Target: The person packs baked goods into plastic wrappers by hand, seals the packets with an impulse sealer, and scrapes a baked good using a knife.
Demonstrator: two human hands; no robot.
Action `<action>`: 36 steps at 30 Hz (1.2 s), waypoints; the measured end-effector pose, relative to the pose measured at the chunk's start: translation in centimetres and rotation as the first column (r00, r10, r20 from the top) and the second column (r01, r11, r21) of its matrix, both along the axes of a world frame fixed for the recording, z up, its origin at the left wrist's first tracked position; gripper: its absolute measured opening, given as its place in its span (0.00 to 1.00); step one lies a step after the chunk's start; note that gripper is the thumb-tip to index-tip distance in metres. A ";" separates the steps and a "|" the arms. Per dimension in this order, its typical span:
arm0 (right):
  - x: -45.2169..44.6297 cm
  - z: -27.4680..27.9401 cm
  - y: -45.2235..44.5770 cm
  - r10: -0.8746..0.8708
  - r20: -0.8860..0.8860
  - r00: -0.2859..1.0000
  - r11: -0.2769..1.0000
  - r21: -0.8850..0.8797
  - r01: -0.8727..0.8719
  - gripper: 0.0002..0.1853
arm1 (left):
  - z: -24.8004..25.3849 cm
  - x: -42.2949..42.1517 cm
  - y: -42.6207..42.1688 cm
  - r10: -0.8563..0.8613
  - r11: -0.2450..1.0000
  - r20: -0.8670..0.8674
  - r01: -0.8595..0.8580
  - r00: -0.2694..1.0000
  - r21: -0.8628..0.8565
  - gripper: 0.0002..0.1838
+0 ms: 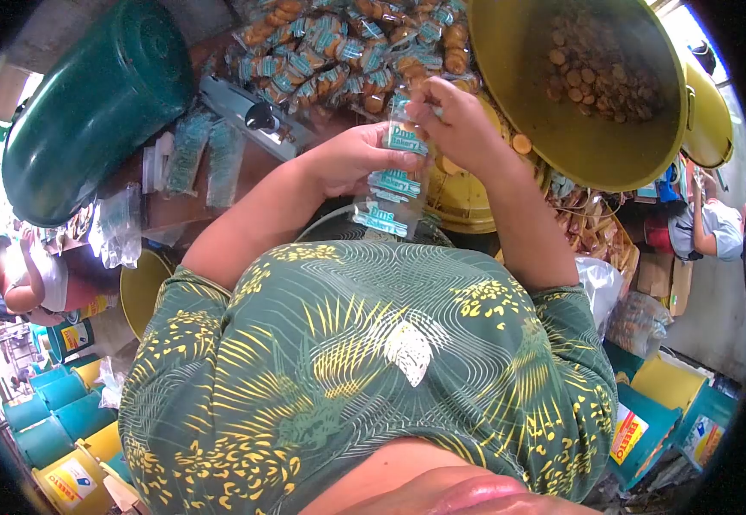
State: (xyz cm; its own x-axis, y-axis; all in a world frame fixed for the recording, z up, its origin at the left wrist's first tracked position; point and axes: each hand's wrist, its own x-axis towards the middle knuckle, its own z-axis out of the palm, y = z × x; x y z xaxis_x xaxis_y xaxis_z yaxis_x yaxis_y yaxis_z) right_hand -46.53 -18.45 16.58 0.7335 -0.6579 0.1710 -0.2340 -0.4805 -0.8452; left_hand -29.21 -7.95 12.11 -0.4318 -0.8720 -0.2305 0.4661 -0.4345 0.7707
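Observation:
A clear plastic bag (394,183) with teal bakery print hangs between my two hands, its lower end over my shirt front. My left hand (360,159) pinches its left side, thumb across the print. At the bag's top, my right hand (448,116) has its fingers bent together over the opening; what they pinch there is too small to make out. Round brown biscuits show beside the fingertips. Just beyond my hands lies a heap of filled, printed packets (330,56). Under my right forearm sits a yellow lid or tub (467,202) with a few loose biscuits on it.
A large yellow tub (510,77) of loose biscuits leans at the upper right. A green barrel (90,112) stands upper left, near a metal sealer-like device (253,116) and stacks of flat printed bags (188,154). Other people sit at the far left and far right.

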 end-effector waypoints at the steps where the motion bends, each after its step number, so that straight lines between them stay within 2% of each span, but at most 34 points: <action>1: -0.4 -0.4 -0.2 -0.044 0.015 0.999 0.996 -0.075 0.045 0.11 | 0.0 -0.1 0.1 0.000 1.000 0.009 0.000 1.000 -0.019 0.27; 3: -1.7 -1.2 -1.3 -0.124 0.060 0.990 0.965 -0.224 0.135 0.11 | -0.1 -0.3 0.3 0.029 1.000 0.023 -0.029 0.999 -0.006 0.28; 6: -5.1 -4.8 -2.5 -0.173 -0.308 0.935 0.974 -0.192 0.117 0.13 | -0.7 -0.1 0.7 0.063 0.998 0.004 -0.063 0.998 -0.012 0.30; 9: -8.5 -12.8 -3.4 -0.185 -0.458 0.870 0.885 -0.462 -0.055 0.15 | -1.3 0.2 1.2 0.050 0.997 -0.036 -0.052 0.998 -0.054 0.32; 10: -8.8 -13.1 -3.2 -0.206 -0.471 0.858 0.914 -0.405 -0.003 0.16 | -1.4 0.3 1.2 0.041 0.996 -0.047 -0.045 0.998 -0.077 0.32; 12: -9.0 -12.9 -2.5 -0.235 -0.502 0.832 0.954 -0.284 0.097 0.17 | -1.1 0.5 1.1 0.027 0.993 0.064 -0.020 0.998 -0.114 0.31; 15: -8.4 -10.7 -2.1 -0.187 -0.525 0.830 0.975 0.005 0.223 0.15 | -1.6 1.1 1.3 0.003 0.988 0.156 0.021 0.988 -0.151 0.29; 17: -7.9 -10.3 -3.6 -0.250 -0.159 0.955 0.949 0.155 0.274 0.17 | -1.9 1.5 1.1 -0.026 0.985 0.198 0.059 0.980 -0.164 0.28; 18: -8.0 -9.9 -4.0 -0.294 0.032 0.955 0.931 0.234 0.279 0.18 | -1.8 1.6 1.0 -0.044 0.984 0.221 0.081 0.974 -0.160 0.28; 21: -5.5 -4.3 -2.7 -0.178 0.290 0.940 0.954 0.284 0.093 0.14 | -1.5 1.3 0.8 -0.096 0.980 0.240 0.134 0.966 -0.146 0.28; 24: -3.8 -2.3 -1.0 0.138 0.106 0.985 0.971 0.179 -0.156 0.10 | -0.8 0.6 0.6 -0.127 0.975 0.253 0.168 0.959 -0.146 0.28; 25: -3.3 -2.0 0.0 0.173 0.085 0.981 0.957 0.223 -0.188 0.08 | -0.7 0.3 0.7 -0.133 0.973 0.261 0.176 0.956 -0.148 0.28; 26: -2.9 -2.2 0.1 0.154 0.040 0.987 0.980 0.119 -0.157 0.09 | -0.8 0.3 0.9 -0.146 0.972 0.262 0.188 0.954 -0.142 0.29; 28: -2.7 -2.9 0.3 0.099 -0.046 0.994 0.990 -0.095 -0.103 0.10 | -1.5 0.3 1.0 -0.174 0.969 0.260 0.212 0.950 -0.129 0.30; 31: -4.7 -3.6 -2.2 -0.186 -0.129 0.974 0.953 -0.263 0.147 0.10 | -1.5 0.9 1.7 -0.107 0.987 0.213 0.129 0.971 -0.093 0.34; 33: -8.3 -6.0 -6.3 -0.501 -0.214 0.839 0.805 -0.472 0.360 0.13 | -1.3 0.9 2.2 -0.050 0.996 0.153 0.061 0.987 -0.070 0.35; 35: -11.7 -8.0 -7.9 -0.764 -0.379 0.522 0.605 -0.702 0.376 0.16 | -1.6 1.0 2.5 0.010 0.998 0.061 -0.006 0.998 -0.070 0.36; 36: -13.3 -9.3 -8.6 -0.743 -0.458 0.487 0.652 -0.657 0.378 0.18 | -1.3 1.1 2.6 0.012 0.998 0.060 -0.008 0.998 -0.061 0.36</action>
State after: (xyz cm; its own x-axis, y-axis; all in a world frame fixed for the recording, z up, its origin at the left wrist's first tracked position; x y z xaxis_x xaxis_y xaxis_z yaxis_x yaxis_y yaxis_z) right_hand -59.87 -27.08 7.29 0.2436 -0.9493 0.1986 -0.9609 -0.2640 -0.0831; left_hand -28.14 -5.32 10.84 -0.4102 -0.8893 -0.2024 0.4223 -0.3819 0.8221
